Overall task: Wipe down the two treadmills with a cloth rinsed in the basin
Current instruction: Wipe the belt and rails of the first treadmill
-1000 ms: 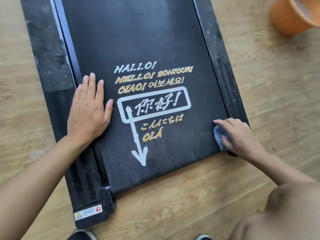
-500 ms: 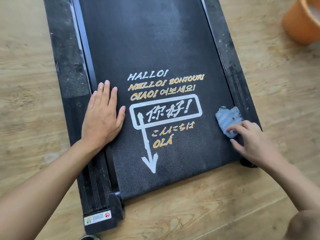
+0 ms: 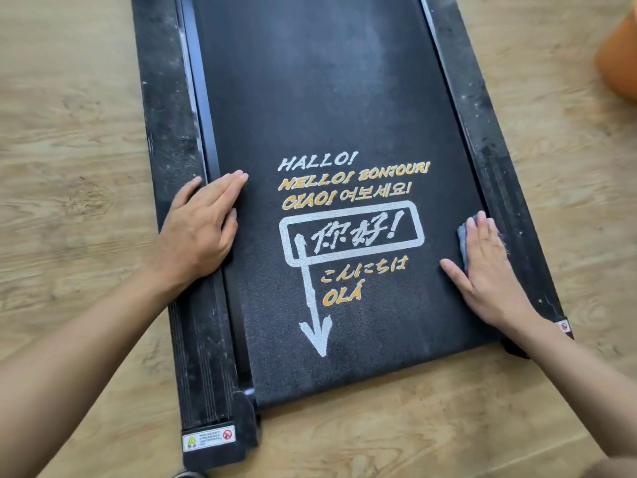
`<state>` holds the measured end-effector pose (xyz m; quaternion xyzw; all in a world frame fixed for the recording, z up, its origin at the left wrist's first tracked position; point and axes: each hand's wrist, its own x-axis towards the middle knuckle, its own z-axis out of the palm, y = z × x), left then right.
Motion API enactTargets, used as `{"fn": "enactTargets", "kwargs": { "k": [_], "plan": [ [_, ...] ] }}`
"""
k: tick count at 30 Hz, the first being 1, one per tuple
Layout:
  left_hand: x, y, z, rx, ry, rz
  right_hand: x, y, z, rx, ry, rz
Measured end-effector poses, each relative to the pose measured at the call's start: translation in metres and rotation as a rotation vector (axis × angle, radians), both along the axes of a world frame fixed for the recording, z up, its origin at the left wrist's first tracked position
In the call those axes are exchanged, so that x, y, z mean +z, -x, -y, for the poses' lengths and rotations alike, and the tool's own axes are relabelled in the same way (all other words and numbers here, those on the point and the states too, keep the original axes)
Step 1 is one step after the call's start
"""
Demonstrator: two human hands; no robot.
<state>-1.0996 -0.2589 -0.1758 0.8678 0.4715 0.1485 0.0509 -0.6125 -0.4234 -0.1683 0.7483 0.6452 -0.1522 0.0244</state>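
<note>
A black treadmill (image 3: 331, 98) lies flat on the wooden floor, its belt printed with white and orange greetings and a white arrow. My left hand (image 3: 200, 229) rests flat on the left side rail and the belt's edge, fingers straight. My right hand (image 3: 486, 267) presses flat on a blue-grey cloth (image 3: 462, 240) at the belt's right edge; most of the cloth is hidden under the palm. Only one treadmill is in view.
The orange basin (image 3: 618, 63) shows partly at the upper right edge, standing on the wooden floor (image 3: 69, 132). Both dusty side rails (image 3: 482, 132) flank the belt. A warning sticker (image 3: 208, 438) marks the near left corner cap.
My right hand went from gripping the cloth near the belt's rear right corner to laying it out and pressing flat on it. The left hand shifted left onto the rail.
</note>
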Motion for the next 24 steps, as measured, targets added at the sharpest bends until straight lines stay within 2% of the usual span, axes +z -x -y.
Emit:
{"fn": "enactTargets", "kwargs": {
  "k": [3, 7, 9, 10, 12, 14, 16, 21, 24],
  "plan": [
    [0.001, 0.003, 0.001, 0.02, 0.016, 0.008, 0.002, 0.013, -0.014, -0.065, 0.04, -0.031],
    [0.0, 0.005, -0.002, 0.022, 0.018, 0.01, 0.017, -0.008, -0.017, 0.201, 0.145, 0.17],
    [-0.001, 0.004, -0.001, 0.019, 0.027, 0.021, 0.024, -0.018, -0.017, 0.284, 0.206, 0.19],
    [-0.002, 0.004, 0.0, 0.023, 0.024, 0.028, 0.024, -0.017, -0.019, 0.27, 0.206, 0.166],
    [-0.002, 0.005, 0.001, 0.029, 0.033, 0.045, 0.019, 0.005, -0.024, 0.098, 0.152, 0.072],
    [0.0, 0.006, -0.001, 0.038, 0.069, 0.076, 0.012, 0.049, -0.028, -0.152, 0.062, -0.015],
    [0.005, 0.002, -0.004, 0.042, 0.125, 0.129, 0.01, 0.112, -0.032, -0.216, 0.023, -0.055],
    [0.008, 0.008, 0.0, 0.048, 0.234, 0.29, 0.006, 0.314, -0.018, 0.237, -0.008, -0.12],
    [0.007, 0.011, -0.002, 0.055, 0.223, 0.318, 0.006, 0.338, -0.013, 0.517, -0.004, -0.1]
  ]
}}
